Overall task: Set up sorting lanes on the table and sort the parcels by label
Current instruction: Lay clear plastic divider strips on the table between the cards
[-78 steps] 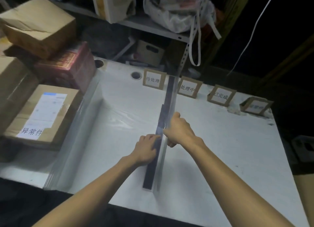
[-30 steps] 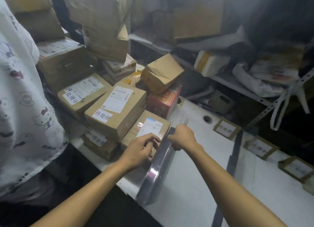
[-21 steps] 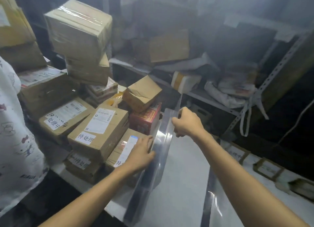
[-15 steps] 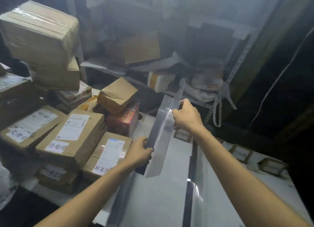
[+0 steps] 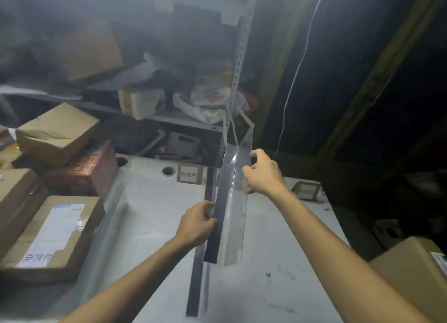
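A long clear plastic angle strip with a dark band along one flange (image 5: 231, 209) is held in the air at the centre of the frame, tilted, its far end toward the shelving at upper centre and its near end above the white desk (image 5: 154, 216); the left hand (image 5: 197, 224) is closed on the strip's dark edge at mid-frame, fingers curled around it; the right hand (image 5: 262, 174) pinches the clear flange higher up and to the right, thumb and fingers closed on it; a second clear strip with a dark band (image 5: 199, 272) lies flat on the desk just below the lifted one, running toward the bottom of the frame; a third clear strip (image 5: 110, 218) lies along the desk's left side, beside the parcels; at the far edge of the desk stands a small cardboard-framed white sign card (image 5: 189, 176), and another like it (image 5: 307, 190) stands at right behind the right wrist, its writing blurred; at lower left lies a brown cardboard parcel with a white label (image 5: 52, 235); above it are a red box (image 5: 83, 171) and a dented brown carton (image 5: 56, 131); another brown carton (image 5: 411, 269) shows at lower right.
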Motion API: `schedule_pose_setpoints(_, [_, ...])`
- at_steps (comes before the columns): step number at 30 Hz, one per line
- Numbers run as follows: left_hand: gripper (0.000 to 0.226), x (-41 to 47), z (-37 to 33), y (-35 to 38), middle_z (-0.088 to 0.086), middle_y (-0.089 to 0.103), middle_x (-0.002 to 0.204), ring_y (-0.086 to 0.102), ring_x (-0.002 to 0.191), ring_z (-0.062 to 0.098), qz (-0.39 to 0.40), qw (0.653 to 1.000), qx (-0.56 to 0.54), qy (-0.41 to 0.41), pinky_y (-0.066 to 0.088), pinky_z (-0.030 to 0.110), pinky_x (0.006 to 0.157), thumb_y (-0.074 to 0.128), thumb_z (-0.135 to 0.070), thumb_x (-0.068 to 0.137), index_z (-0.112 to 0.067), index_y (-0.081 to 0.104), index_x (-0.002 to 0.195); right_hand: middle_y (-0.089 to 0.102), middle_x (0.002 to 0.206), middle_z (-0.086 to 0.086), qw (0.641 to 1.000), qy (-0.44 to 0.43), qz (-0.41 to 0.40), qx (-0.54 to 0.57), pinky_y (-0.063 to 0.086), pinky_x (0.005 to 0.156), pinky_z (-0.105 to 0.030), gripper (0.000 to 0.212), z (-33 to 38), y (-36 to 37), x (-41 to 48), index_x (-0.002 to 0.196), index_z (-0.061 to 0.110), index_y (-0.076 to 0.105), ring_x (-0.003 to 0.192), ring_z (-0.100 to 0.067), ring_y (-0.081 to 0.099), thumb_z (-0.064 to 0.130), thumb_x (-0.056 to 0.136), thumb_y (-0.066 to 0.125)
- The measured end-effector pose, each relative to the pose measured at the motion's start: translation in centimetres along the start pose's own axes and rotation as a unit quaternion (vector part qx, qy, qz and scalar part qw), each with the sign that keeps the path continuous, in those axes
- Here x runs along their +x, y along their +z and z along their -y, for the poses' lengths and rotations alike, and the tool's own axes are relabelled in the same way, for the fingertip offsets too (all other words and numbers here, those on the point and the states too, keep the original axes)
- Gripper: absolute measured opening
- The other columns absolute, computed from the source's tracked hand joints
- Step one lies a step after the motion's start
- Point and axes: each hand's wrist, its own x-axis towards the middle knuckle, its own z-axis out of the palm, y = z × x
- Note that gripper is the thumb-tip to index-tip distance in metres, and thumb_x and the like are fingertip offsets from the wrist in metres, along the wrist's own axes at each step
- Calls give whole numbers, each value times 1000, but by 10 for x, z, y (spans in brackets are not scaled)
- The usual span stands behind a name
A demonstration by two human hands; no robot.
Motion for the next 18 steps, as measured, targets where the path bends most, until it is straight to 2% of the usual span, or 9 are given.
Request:
schedule_pose_setpoints(4, [40, 13, -29, 46, -5, 62, 91, 65, 85, 19, 10, 1000, -8, -12, 60, 40, 78, 57, -10, 92, -20, 55, 131, 62, 96, -2, 1000, 9, 5, 4, 64, 68, -34, 35, -47, -28, 21, 131, 25, 44, 80, -21, 70, 17, 99, 57])
schedule_pose_setpoints(7, [42, 23, -42, 76, 0, 64, 98, 66, 89, 22, 22, 999, -8, -33, 61, 41, 74, 53, -7, 93, -18, 54, 133, 60, 93, 0, 1000, 5, 11, 4, 63, 65, -32, 38, -76, -40, 36, 135, 24, 44, 78, -19, 68, 18, 100, 57])
schedule_pose_setpoints(11, [45, 39, -48, 104, 0, 65, 95, 67, 85, 21, 25, 998, -11, -62, 61, 42, 72, 51, -3, 90, -16, 54, 133, 59, 89, 2, 1000, 10, 17, -5, 61, 62, -30, 43, -103, -43, 58, 140, 24, 42, 77, -19, 69, 21, 100, 57])
schedule_pose_setpoints(14, [52, 56, -46, 118, -4, 64, 92, 66, 91, 23, 24, 997, 8, -70, 59, 43, 81, 50, -2, 89, -15, 49, 140, 63, 90, -1, 999, 17, 25, -13, 63, 69, -36, 41, -120, -35, 77, 138, 24, 43, 78, -20, 69, 19, 100, 57])
schedule_pose_setpoints(16, [57, 71, -44, 126, -6, 61, 89, 65, 94, 25, 28, 997, 21, -73, 57, 42, 86, 48, -1, 88, -15, 44, 143, 63, 90, -1, 999, 20, 30, -11, 63, 69, -36, 40, -130, -29, 92, 137, 23, 44, 79, -21, 69, 18, 100, 56])
schedule_pose_setpoints(18, [56, 87, -42, 133, -3, 63, 97, 64, 99, 26, 39, 996, 29, -78, 54, 40, 90, 47, -5, 90, -16, 42, 145, 63, 93, -2, 999, 29, 33, -8, 62, 68, -36, 41, -138, -21, 107, 138, 22, 43, 79, -21, 69, 18, 100, 56])
